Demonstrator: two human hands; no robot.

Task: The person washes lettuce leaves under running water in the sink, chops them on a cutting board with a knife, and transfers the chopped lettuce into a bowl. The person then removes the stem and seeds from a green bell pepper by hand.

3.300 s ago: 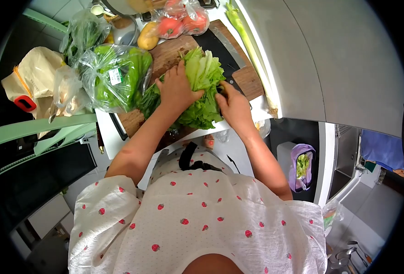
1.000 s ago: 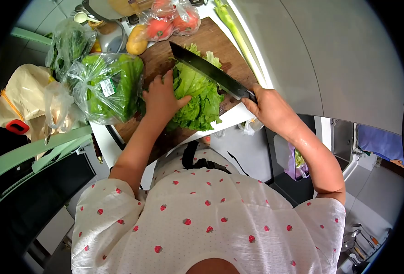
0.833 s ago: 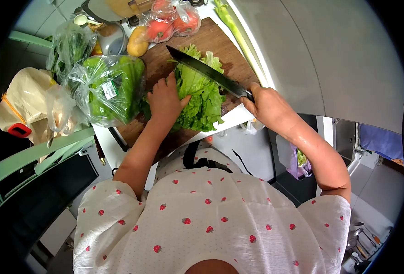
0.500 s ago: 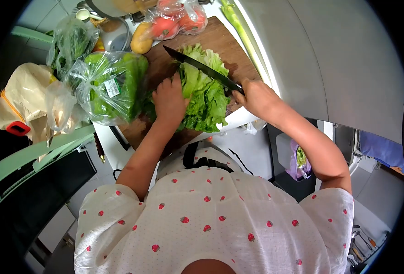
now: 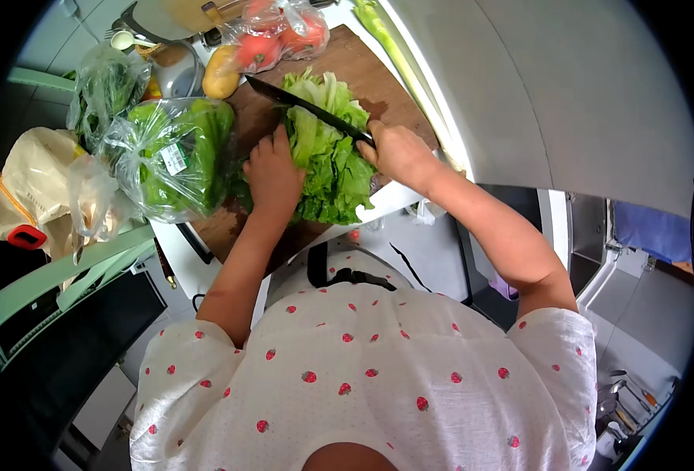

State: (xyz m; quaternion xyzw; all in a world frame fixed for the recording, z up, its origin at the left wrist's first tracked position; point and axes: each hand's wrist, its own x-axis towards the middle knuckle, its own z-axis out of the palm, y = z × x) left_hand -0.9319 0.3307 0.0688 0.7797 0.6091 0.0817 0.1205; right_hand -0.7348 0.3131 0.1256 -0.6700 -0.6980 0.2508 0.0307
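Note:
A heap of green leaf lettuce (image 5: 333, 169) lies on a brown wooden cutting board (image 5: 355, 55). My right hand (image 5: 402, 155) is closed round the handle of a long dark-bladed knife (image 5: 307, 106). The blade lies across the lettuce, its tip pointing to the upper left. My left hand (image 5: 275, 174) presses on the left side of the lettuce, fingers bent and gripping the leaves. Part of the lettuce under that hand is hidden.
Left of the board sits a clear bag of green peppers (image 5: 178, 153). Behind are a potato (image 5: 221, 72) and bagged tomatoes (image 5: 272, 39). A leek-like stalk (image 5: 406, 67) runs along the right edge. A beige bag (image 5: 37, 177) hangs at far left.
The view has shifted, so the board and vegetables appear further left. The knife still lies across the lettuce, with my left hand still on the leaves.

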